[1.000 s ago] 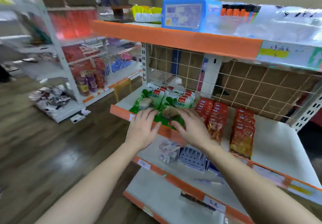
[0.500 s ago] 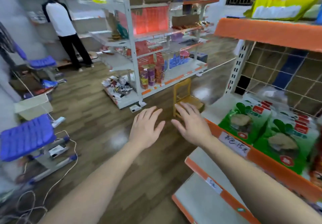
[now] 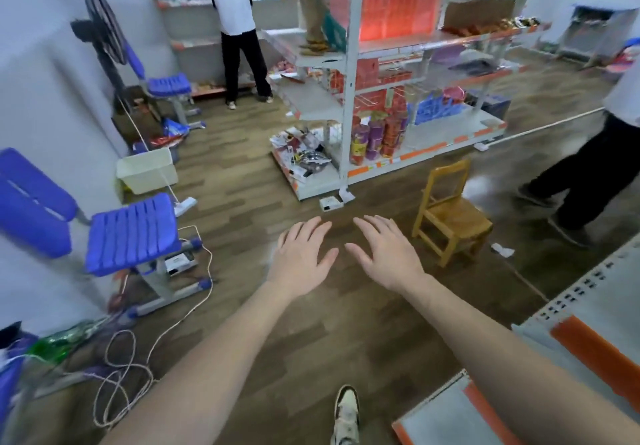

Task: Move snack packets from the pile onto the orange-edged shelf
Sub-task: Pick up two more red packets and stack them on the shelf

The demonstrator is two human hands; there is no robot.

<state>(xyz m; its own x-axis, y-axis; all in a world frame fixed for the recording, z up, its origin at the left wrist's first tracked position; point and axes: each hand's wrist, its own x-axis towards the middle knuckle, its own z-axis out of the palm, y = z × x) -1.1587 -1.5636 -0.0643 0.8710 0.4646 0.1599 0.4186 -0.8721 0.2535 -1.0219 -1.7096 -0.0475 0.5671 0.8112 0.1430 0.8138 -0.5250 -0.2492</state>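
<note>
My left hand (image 3: 300,257) and my right hand (image 3: 384,254) are stretched out side by side over the wooden floor, palms down, fingers straight and spread, holding nothing. The orange-edged shelf (image 3: 595,351) shows only as a corner at the lower right, behind my right forearm. The green snack packets on it are out of view. A heap of packets (image 3: 304,157) lies on the bottom board of the white rack (image 3: 349,74) across the aisle; whether this is the pile I cannot tell.
A small wooden chair (image 3: 450,209) stands right of my hands. Blue chairs (image 3: 131,233) and loose cables (image 3: 121,375) lie at left, with a white bin (image 3: 147,171). One person (image 3: 235,29) stands at the far shelves, another (image 3: 602,154) walks at right. My shoe (image 3: 346,413) is below.
My view has swung left, away from the orange-edged shelf and toward the aisle. Both hands left the green packets on the shelf and now hover empty over the floor.
</note>
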